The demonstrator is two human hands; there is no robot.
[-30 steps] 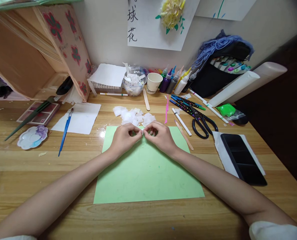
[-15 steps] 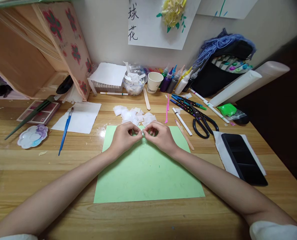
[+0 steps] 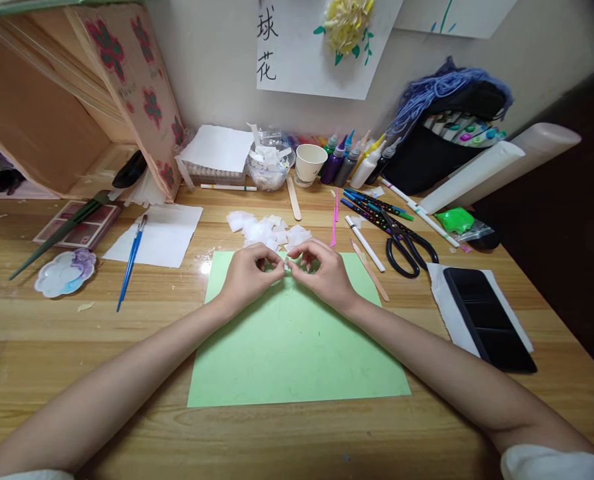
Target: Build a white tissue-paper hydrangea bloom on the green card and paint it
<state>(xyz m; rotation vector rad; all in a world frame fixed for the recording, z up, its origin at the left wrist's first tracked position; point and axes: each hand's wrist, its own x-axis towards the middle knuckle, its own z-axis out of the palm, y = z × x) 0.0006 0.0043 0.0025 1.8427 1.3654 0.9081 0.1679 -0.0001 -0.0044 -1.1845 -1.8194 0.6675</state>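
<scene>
Above the far part of a green sheet, my two hands meet fingertip to fingertip. My left hand is closed in a pinch, thumb against forefinger. Between the fingertips shows a tiny scrap of white paper, mostly hidden. From the other side my right hand grips the same scrap, its thumb and forefinger curved into a ring. Just beyond the hands lies a loose pile of white paper pieces.
Black scissors, a white pen and a wooden stick lie to the right, near a black case. At left are a paintbrush and a palette. A paper cup and paint bottles stand along the wall.
The right thumb and forefinger have parted slightly at the tips. Both hands stay in nearly the same place, and the things around them have not moved.
</scene>
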